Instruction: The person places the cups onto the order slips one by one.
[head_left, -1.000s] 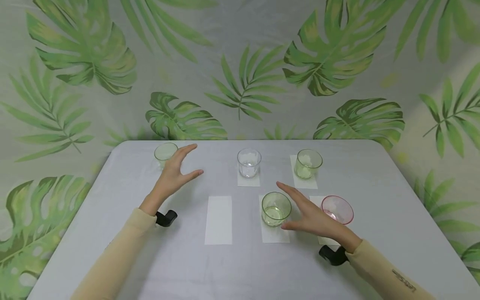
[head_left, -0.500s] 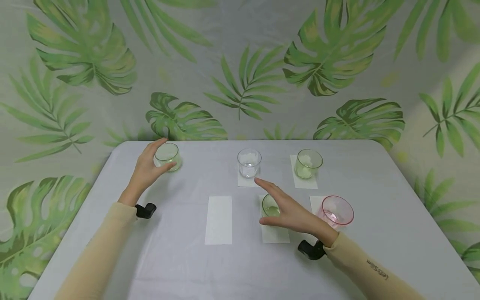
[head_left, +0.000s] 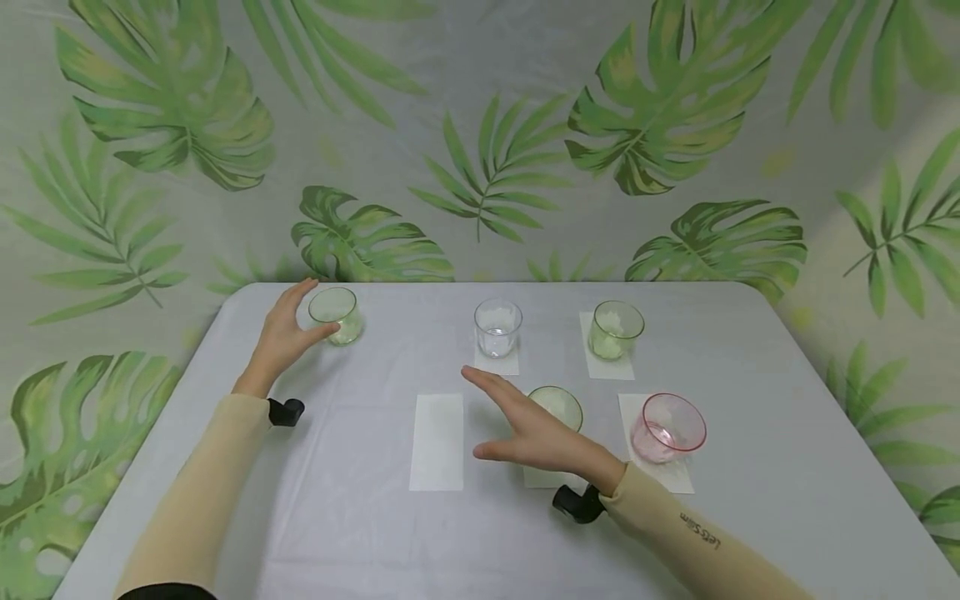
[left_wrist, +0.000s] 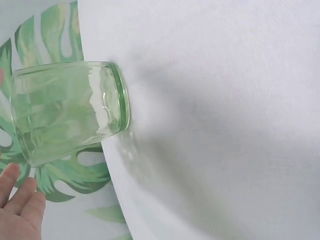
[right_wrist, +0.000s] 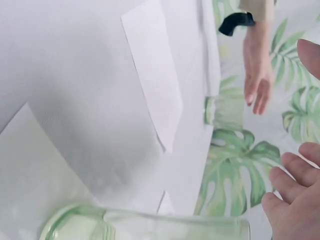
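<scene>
At the far left of the table, my left hand (head_left: 281, 340) curves around the near side of a green-tinted glass (head_left: 337, 310), thumb and fingers spread. In the left wrist view, the fingertips (left_wrist: 31, 187) sit just off the rim of that glass (left_wrist: 70, 107). My right hand (head_left: 534, 435) is held with thumb and fingers wide apart, nothing between them. It partly hides a second green glass (head_left: 558, 404) standing on a white paper strip. In the right wrist view, the right hand's fingers (right_wrist: 290, 185) are apart from this glass (right_wrist: 175, 227).
A clear glass (head_left: 498, 327) and a green glass (head_left: 616, 329) stand on paper strips at the back. A pink-rimmed glass (head_left: 667, 427) stands on a strip to the right. A bare white paper strip (head_left: 437, 442) lies left of the right hand.
My left hand has moved left, from in front of the far-left glass to around its near side. My right hand has moved left across the front green glass, uncovering the pink glass.
</scene>
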